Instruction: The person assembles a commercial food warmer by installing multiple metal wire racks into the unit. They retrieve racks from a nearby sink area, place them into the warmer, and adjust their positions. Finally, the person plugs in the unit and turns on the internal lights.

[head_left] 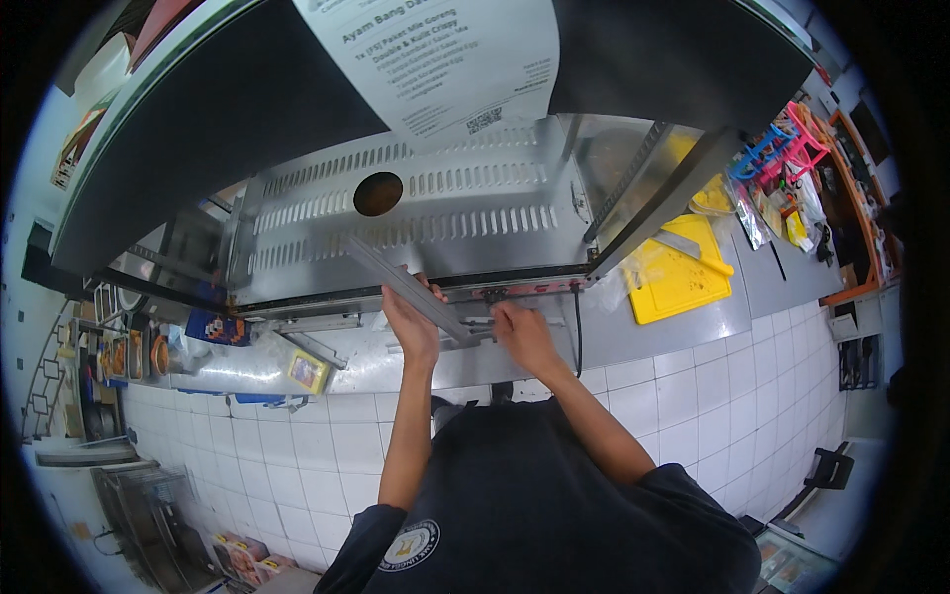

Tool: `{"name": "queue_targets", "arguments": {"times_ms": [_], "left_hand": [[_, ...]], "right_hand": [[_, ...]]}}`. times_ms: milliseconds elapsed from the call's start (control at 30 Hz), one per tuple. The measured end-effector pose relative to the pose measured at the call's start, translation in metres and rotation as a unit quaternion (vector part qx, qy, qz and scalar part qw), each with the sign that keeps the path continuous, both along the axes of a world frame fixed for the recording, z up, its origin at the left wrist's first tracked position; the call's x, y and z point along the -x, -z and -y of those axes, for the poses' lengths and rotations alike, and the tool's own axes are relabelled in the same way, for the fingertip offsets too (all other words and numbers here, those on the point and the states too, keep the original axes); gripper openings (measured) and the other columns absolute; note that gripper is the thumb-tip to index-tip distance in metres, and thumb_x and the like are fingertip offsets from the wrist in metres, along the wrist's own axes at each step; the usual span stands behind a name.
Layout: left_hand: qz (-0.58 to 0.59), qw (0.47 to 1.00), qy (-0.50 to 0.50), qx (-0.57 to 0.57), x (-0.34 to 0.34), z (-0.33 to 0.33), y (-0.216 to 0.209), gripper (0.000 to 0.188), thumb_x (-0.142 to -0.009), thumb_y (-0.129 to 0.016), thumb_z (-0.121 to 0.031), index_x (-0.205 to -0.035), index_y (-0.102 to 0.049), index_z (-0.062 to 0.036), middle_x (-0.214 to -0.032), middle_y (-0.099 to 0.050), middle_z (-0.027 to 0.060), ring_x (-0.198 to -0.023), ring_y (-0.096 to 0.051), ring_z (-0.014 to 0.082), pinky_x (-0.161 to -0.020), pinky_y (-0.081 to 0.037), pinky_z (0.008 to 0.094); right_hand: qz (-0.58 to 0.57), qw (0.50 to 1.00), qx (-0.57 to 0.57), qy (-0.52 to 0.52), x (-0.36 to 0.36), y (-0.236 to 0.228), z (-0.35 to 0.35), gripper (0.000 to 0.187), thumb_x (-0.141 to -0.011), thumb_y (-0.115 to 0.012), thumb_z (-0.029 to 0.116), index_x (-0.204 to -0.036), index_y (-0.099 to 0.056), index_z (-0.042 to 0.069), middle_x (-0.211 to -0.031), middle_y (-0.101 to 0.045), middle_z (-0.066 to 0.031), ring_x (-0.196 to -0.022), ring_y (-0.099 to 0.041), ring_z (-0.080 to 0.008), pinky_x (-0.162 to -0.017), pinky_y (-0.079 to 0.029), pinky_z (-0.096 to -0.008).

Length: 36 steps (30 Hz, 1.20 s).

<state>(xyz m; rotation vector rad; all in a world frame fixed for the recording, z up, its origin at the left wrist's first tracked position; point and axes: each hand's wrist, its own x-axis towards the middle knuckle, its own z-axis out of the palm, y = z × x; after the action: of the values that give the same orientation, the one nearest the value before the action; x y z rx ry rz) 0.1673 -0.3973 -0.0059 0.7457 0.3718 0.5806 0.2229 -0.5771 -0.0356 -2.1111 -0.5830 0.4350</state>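
Observation:
My left hand (411,322) is closed around a long grey metal bar (376,263). The bar slants from the front of a slotted steel panel (317,183) down toward my right hand. Curled fingers of my right hand (524,335) are at the unit's front edge, just under a small black fitting (493,295) on a reddish strip (539,289). What those fingertips hold is hidden. A round hole (378,194) opens in the panel. Below, other thin metal pieces lie on the steel counter (257,373), partly behind my hands.
A printed paper slip (445,64) hangs from the dark upper shelf (237,99). Dark posts (658,208) frame the unit. Rightward are a yellow cutting board (683,292) with a knife (683,247) and a black cable (580,342). A yellow box (309,371) stands at the left.

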Motion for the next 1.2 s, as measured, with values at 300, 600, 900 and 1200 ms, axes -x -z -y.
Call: {"name": "queue_targets", "arguments": {"times_ms": [300,600,900,1200], "left_hand": [[-0.184,0.962,0.006,-0.203,-0.017,0.050,0.021,0.072,-0.101,-0.015,-0.061,-0.135,-0.040,-0.0030,-0.102,-0.057,0.0090,-0.083,-0.056,0.0167,-0.071,-0.047,0.0329],[-0.266,0.833,0.177,-0.451,0.011,0.069,0.020,0.049,-0.106,-0.028,-0.042,-0.113,-0.053,-0.0006,-0.066,-0.059,0.0099,-0.063,-0.061,0.0211,-0.061,-0.046,0.0360],[-0.206,0.868,0.112,-0.438,-0.009,0.049,-0.003,0.033,-0.104,-0.034,-0.023,-0.094,-0.055,0.0006,-0.074,-0.065,0.0094,-0.067,-0.060,0.0201,-0.067,-0.047,0.0342],[-0.207,0.823,0.196,-0.492,-0.239,0.061,-0.023,0.037,-0.093,-0.043,-0.023,-0.109,-0.056,0.0072,-0.101,-0.068,0.0272,-0.102,-0.062,0.0440,-0.089,-0.047,0.0473]], "right_hand": [[0.104,0.980,-0.167,0.021,-0.023,-0.038,-0.041,0.045,-0.086,-0.069,0.015,-0.126,-0.052,0.001,-0.111,-0.062,-0.0173,-0.090,-0.066,-0.0280,-0.075,-0.053,-0.0367],[0.121,0.954,-0.183,0.206,-0.071,-0.043,-0.042,0.023,-0.091,-0.064,0.014,-0.108,-0.060,-0.001,-0.080,-0.067,-0.0127,-0.072,-0.067,-0.0232,-0.067,-0.052,-0.0352],[-0.087,0.996,0.023,0.012,-0.025,-0.003,0.055,0.020,-0.094,-0.053,0.009,-0.110,-0.061,0.001,-0.091,-0.068,-0.0212,-0.079,-0.068,-0.0328,-0.071,-0.052,-0.0397],[-0.022,0.999,0.037,-0.023,0.026,0.012,0.097,0.030,-0.092,-0.054,0.008,-0.122,-0.058,0.003,-0.101,-0.067,-0.0243,-0.093,-0.064,-0.0418,-0.081,-0.051,-0.0441]]}}
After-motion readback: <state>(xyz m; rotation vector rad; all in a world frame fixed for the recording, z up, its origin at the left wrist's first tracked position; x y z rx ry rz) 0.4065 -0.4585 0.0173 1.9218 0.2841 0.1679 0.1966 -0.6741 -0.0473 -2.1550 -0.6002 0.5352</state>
